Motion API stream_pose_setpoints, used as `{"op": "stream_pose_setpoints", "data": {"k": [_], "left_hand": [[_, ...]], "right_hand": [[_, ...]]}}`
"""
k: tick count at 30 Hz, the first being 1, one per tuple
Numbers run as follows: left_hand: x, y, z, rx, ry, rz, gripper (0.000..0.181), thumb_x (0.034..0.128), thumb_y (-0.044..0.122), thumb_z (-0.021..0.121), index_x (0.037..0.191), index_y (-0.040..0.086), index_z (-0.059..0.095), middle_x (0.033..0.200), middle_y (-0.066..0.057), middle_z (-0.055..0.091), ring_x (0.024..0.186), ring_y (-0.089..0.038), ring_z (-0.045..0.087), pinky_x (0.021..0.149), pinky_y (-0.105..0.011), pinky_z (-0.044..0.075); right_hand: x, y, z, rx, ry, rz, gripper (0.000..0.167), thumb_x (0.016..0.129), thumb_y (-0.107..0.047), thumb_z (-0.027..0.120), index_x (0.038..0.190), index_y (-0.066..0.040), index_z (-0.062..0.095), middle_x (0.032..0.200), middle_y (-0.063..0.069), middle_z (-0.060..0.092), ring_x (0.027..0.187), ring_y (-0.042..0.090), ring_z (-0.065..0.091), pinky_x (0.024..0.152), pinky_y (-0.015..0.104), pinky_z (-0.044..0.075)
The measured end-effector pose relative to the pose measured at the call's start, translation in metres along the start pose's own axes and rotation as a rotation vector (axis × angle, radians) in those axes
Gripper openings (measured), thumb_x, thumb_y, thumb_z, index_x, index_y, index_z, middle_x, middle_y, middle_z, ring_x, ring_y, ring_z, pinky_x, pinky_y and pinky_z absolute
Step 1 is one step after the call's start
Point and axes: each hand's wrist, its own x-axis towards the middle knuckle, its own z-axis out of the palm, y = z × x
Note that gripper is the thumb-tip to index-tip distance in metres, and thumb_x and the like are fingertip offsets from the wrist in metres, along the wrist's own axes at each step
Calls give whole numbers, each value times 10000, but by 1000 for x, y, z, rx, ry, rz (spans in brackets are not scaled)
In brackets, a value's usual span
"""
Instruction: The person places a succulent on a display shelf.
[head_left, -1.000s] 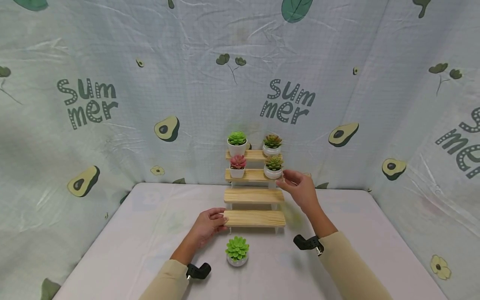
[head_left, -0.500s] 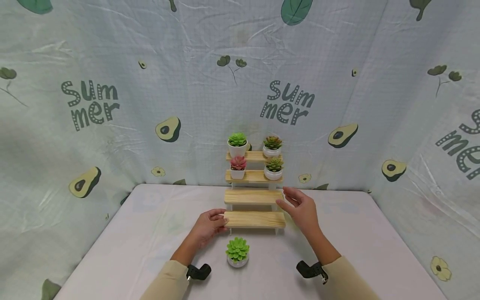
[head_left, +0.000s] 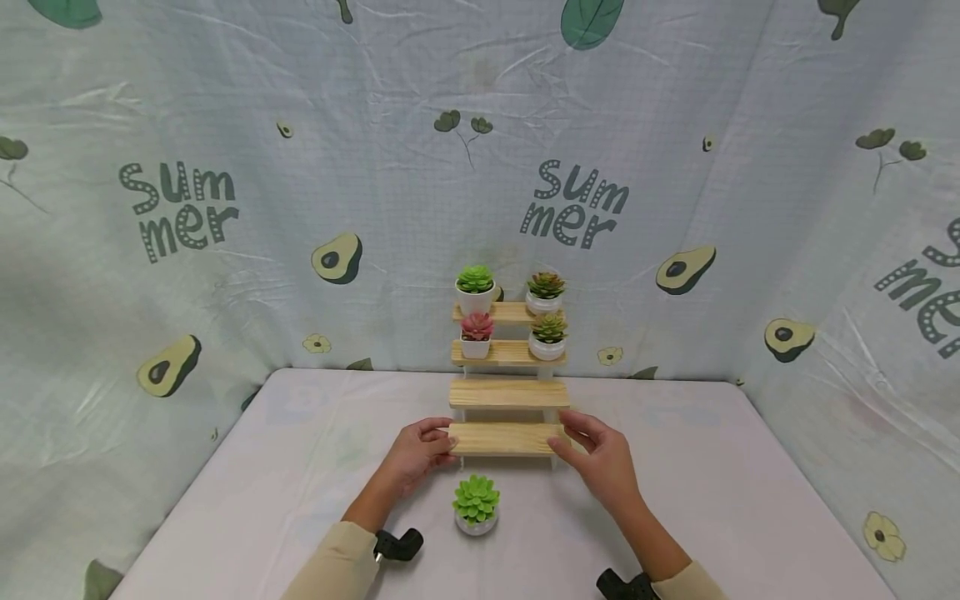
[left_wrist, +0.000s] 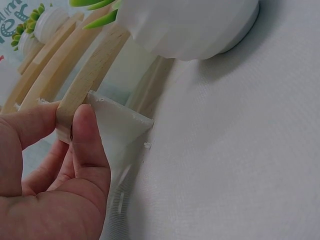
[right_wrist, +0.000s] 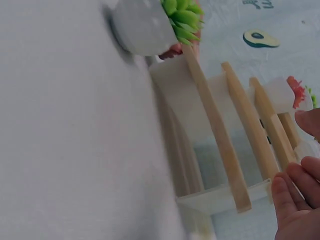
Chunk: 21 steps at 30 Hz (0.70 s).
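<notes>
A four-tier plant stand with pale wooden shelves (head_left: pixel 510 393) and clear supports stands on the table. My left hand (head_left: pixel 416 452) pinches the left end of its lowest shelf (left_wrist: pixel 95 72) between thumb and fingers. At that shelf's right end is my right hand (head_left: pixel 602 458), its thumb and loosely bent fingers apart in the right wrist view. Whether it touches the wood is unclear. In front of the stand sits a bright green succulent (head_left: pixel 476 497) in a white pot (left_wrist: pixel 190 25). Higher up are a pink succulent (head_left: pixel 476 327) and an olive-green one (head_left: pixel 548 327), both potted.
The top shelf bears a potted green succulent (head_left: pixel 475 280) and a reddish-green one (head_left: pixel 545 285). A white cloth covers the table (head_left: pixel 337 417). Right behind the stand hangs a curtain (head_left: pixel 405 208) printed with avocados and lettering, which also encloses both sides.
My right hand has come down the stand's right side, from the second shelf past the third to the lowest. The left hand keeps its place on the lowest shelf.
</notes>
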Motion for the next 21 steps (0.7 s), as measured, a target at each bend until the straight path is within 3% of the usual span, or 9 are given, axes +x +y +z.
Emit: {"op": "stream_pose_setpoints", "data": {"k": [4, 11, 16, 21], "left_hand": [[0, -1, 0, -1, 1, 0, 446, 968, -31, 642, 1389, -93, 509, 948, -46, 652, 780, -117, 660, 699, -237, 606], [0, 0, 1, 2, -11, 3, 436, 976, -27, 632, 1389, -90, 506, 945, -35, 650, 793, -121, 663, 699, -233, 606], [-1, 2, 1, 5, -12, 7, 436, 981, -29, 627, 1393, -96, 501, 943, -37, 655, 794, -121, 664, 708, -233, 607], [-4, 2, 0, 9, -8, 1, 441, 983, -24, 627, 1399, -98, 498, 946, -42, 654, 793, -122, 667, 714, -238, 610]], "right_hand": [[-11, 5, 5, 22, -29, 18, 526, 820, -95, 860, 1291, 37, 668, 1325, 190, 677, 1226, 350, 660, 1016, 334, 556], [-29, 12, 11, 77, -70, 44, 511, 802, -89, 871, 1272, -3, 691, 1317, 162, 687, 1219, 330, 666, 1031, 415, 547], [-38, 14, 17, 96, -87, 50, 506, 797, -88, 875, 1264, -5, 696, 1320, 162, 685, 1220, 310, 665, 1026, 363, 559], [-49, 14, 24, 130, -194, 104, 529, 832, -92, 848, 1310, 27, 655, 1373, 217, 636, 1272, 373, 620, 1036, 343, 556]]}}
